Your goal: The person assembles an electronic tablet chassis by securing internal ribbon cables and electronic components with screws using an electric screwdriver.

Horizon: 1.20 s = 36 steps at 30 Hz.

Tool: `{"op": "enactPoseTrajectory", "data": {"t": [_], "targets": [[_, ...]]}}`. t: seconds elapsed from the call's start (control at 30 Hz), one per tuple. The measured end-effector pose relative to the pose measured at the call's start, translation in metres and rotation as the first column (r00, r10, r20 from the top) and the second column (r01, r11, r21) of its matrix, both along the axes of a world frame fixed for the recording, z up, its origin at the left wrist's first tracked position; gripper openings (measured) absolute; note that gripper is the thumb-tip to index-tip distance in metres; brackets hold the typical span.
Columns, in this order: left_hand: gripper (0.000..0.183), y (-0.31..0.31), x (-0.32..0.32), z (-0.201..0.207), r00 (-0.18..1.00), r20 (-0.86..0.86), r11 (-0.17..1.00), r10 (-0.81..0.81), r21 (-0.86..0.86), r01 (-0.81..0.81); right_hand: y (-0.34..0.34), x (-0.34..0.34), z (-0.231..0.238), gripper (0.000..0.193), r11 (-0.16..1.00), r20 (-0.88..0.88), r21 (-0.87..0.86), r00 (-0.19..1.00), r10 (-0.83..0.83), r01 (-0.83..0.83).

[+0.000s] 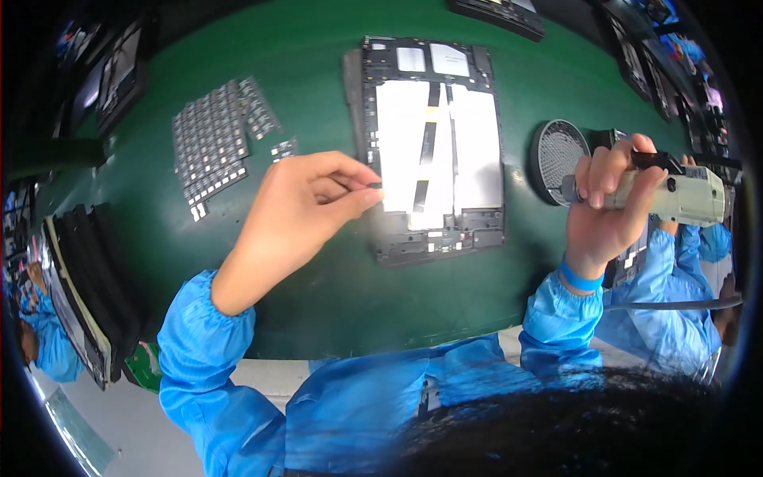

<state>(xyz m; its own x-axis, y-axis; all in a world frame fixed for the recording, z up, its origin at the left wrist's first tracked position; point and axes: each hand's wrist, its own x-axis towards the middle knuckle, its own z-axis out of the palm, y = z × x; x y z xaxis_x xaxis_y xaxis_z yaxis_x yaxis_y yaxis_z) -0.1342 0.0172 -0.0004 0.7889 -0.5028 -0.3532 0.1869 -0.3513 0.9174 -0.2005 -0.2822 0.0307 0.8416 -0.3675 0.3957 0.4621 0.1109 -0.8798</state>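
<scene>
An opened tablet (479,167) lies on the green mat, its white battery panels, black strips and dark frame exposed. At its left edge my left hand (294,207) is closed in a pinch on a small dark piece (373,186), too small to name. My right hand (604,211) is raised to the right of the tablet, its fingers wrapped round a pale electric screwdriver (693,195) with a black lever. The screwdriver's front end points left, near a round black dish (566,131) with a textured grey inside.
Left of the tablet lie sheets of small circuit boards (211,131) and a small loose board (284,149). Dark panels (95,278) stand stacked at the far left. Another device (501,16) is at the back. Below my right hand runs a cable (675,304); people in blue work on both sides.
</scene>
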Motion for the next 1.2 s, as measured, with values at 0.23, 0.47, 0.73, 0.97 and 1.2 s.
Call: {"op": "enactPoseTrajectory", "data": {"t": [0.23,0.47,0.73,0.97,1.2], "targets": [[0.023,-0.004,0.005,0.005,1.000,0.030,0.997,-0.008,0.076,0.005,-0.034,-0.004,0.002,0.040,0.995,0.016,0.044,0.996,-0.090,0.089],[0.020,-0.003,0.001,-0.009,0.989,0.144,1.000,-0.022,0.017,0.020,-0.041,-0.006,-0.005,0.044,0.998,0.008,-0.002,0.998,-0.060,0.060],[0.018,0.023,0.014,0.031,0.980,0.072,0.982,0.187,-0.045,-0.184,-0.037,-0.011,-0.008,0.048,0.996,0.002,-0.027,0.996,-0.087,0.087],[0.009,0.072,0.010,0.048,0.987,0.146,0.929,0.065,0.351,-0.113,-0.037,-0.016,-0.011,0.039,0.994,0.016,0.096,0.999,-0.044,0.043],[0.016,0.096,0.014,0.032,0.992,0.122,0.862,0.043,0.498,-0.098,-0.027,-0.017,-0.012,0.041,0.991,-0.004,0.047,0.992,-0.126,0.126]]}}
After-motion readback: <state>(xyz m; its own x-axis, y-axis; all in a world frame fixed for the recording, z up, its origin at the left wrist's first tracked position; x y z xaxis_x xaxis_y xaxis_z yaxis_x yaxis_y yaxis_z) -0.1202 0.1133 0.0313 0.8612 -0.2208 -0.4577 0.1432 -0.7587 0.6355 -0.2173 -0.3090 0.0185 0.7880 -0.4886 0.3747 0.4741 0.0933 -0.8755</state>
